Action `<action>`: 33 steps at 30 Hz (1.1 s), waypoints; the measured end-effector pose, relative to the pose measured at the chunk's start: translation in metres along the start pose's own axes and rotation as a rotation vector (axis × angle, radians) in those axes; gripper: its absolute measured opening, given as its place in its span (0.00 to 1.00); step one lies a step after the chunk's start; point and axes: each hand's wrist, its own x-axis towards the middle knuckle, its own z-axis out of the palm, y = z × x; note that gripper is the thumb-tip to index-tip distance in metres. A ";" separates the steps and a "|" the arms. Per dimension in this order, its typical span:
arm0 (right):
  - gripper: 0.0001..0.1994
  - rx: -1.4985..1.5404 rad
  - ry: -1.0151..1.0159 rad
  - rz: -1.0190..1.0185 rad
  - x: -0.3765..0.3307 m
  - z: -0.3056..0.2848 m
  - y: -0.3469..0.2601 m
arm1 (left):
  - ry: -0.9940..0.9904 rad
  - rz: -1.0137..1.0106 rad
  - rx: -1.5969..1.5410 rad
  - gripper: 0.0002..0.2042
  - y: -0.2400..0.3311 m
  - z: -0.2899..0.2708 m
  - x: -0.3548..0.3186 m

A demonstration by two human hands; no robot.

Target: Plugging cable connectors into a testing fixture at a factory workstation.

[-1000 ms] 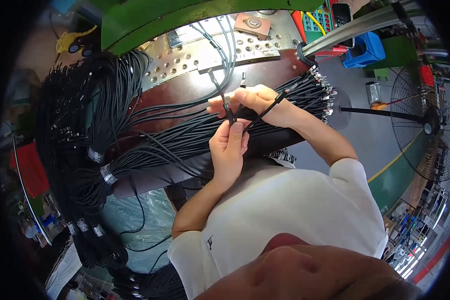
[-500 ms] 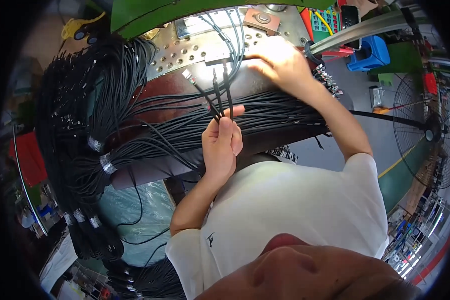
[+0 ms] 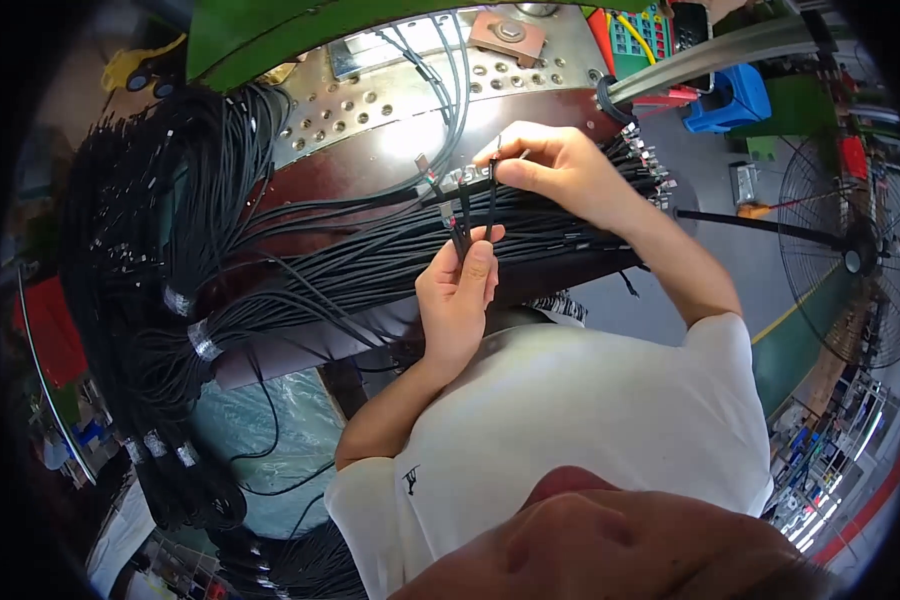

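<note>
Head: left hand (image 3: pixel 457 300) holds cables (image 3: pixel 461 240) at bench edge (image 3: pixel 535 285); right hand (image 3: pixel 558 175) apart.

Gleaming under a bright patch of light, the bench (image 3: pixel 355 170) shows off its reddish-brown top! Black cables (image 3: pixel 340 265) sweep right across it in a thick, nearly parallel bed, their metal-tipped ends (image 3: pixel 650 165) crowding together over at the right. At the left edge, silver tape (image 3: pixel 205 340) cinches one bunch tight! Far side now: a metal plate (image 3: pixel 365 90), peppered with holes, and a coppery block (image 3: pixel 508 40) sitting on it, bolt in the middle. Down on the grey floor (image 3: pixel 705 170), off to the right, stand a blue stool (image 3: pixel 730 105) and a fan (image 3: pixel 852 262).
</note>
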 end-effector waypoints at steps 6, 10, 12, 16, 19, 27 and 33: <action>0.07 -0.231 0.024 -0.378 -0.012 0.034 0.008 | 0.008 0.079 -0.052 0.16 0.004 -0.008 0.008; 0.14 -1.015 0.550 -0.816 -0.013 0.021 -0.007 | 0.038 0.017 -0.027 0.16 0.012 -0.007 0.007; 0.16 -1.189 0.423 -0.875 0.005 0.022 -0.004 | -0.071 -0.052 -0.003 0.15 0.012 -0.005 0.007; 0.09 -1.071 0.364 -0.640 0.008 0.013 0.025 | -0.028 -0.044 0.150 0.13 0.019 -0.008 -0.004; 0.08 -0.754 0.300 -0.543 0.020 0.015 0.031 | 0.032 0.140 0.171 0.16 0.026 -0.027 0.001; 0.11 -0.790 0.158 -0.416 0.021 0.021 0.037 | -0.079 -0.164 -0.178 0.16 0.033 -0.011 0.016; 0.10 -1.054 0.316 -0.941 0.006 0.017 -0.009 | -0.102 -0.133 -0.165 0.14 0.029 -0.009 0.017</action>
